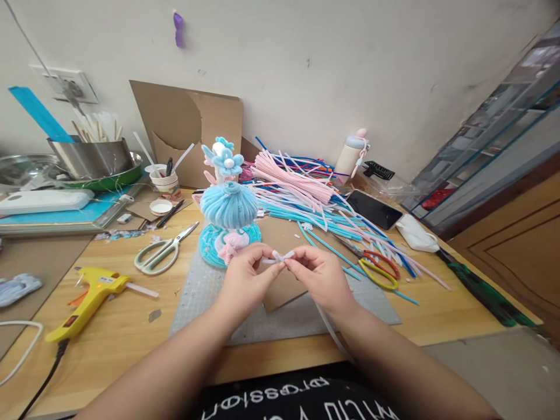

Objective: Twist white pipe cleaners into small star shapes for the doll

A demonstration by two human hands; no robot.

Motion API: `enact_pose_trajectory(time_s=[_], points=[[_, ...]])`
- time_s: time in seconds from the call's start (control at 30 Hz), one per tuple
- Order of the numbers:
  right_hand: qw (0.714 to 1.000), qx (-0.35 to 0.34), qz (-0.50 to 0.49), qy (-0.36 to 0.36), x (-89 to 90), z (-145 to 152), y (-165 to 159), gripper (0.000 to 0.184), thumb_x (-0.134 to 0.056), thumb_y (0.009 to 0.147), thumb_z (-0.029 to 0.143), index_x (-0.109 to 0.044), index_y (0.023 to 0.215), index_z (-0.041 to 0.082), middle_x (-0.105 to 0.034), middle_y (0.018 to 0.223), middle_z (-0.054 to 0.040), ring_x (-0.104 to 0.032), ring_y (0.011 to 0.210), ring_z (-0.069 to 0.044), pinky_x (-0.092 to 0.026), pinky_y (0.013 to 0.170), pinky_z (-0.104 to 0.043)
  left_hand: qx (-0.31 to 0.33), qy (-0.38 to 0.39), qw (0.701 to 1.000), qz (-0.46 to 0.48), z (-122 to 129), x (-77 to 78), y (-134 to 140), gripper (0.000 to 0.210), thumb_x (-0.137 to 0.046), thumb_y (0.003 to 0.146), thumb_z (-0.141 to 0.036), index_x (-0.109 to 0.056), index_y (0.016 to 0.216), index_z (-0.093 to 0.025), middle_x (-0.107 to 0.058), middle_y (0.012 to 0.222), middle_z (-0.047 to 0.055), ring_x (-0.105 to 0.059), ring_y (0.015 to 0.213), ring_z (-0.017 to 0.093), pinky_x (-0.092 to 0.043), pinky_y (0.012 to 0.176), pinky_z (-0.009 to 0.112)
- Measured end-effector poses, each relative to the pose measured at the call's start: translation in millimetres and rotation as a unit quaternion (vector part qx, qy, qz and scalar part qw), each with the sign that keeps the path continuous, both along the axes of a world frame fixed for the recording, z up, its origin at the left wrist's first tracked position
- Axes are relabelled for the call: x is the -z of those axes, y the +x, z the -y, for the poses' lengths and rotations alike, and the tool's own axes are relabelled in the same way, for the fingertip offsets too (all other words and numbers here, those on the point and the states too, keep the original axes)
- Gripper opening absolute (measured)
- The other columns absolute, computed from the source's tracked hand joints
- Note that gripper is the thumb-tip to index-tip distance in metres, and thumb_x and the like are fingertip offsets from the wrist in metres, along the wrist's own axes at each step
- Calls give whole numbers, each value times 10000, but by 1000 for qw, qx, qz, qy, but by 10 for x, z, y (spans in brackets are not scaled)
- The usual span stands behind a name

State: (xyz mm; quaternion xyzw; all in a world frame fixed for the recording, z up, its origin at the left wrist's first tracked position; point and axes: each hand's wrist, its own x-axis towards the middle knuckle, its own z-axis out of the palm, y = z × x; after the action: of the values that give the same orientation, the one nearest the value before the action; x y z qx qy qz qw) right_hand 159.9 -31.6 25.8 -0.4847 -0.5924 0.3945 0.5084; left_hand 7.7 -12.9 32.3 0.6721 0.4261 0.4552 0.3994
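From my head, looking forward and down: a wooden table (144,324) stands against a pale wall. On my left lie a yellow glue gun (94,297) and scissors with pale green handles (171,248); behind them stands a paper cup (166,185). A blue, pleated decoration (230,205) topped with flowers rises just beyond my left hand (249,273), which overlaps the pink star at its base. A heap of pink, white and blue pipe cleaners (293,184) spreads behind my hands. To the right are scissors with red and yellow handles (363,255) and a black phone (374,210).

Above a piece of cardboard (284,294) on a grey cutting mat (245,333), I hold a white pipe cleaner (283,257). Its visible part runs roughly left to right, bent and crossing itself, one short end pointing right. A pale strand hangs below my right hand (324,279) toward my lap; the hand hides whether they join. The crossing sits between my fingertips, thumbs and forefingers of both hands pinching it closely from either side.
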Motion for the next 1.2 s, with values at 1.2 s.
enact_pose_trajectory(time_s=[1.2], points=[[975,-30,-207,-72,127,60,-18,176,-699,728,333,-623,816,201,-598,661,14,-483,515,-87,-393,456,-207,149,-355,863,327,17,-21,36,184,-732,701,-216,-576,768,-143,-677,732,15,-649,651,91,-530,636,181]])
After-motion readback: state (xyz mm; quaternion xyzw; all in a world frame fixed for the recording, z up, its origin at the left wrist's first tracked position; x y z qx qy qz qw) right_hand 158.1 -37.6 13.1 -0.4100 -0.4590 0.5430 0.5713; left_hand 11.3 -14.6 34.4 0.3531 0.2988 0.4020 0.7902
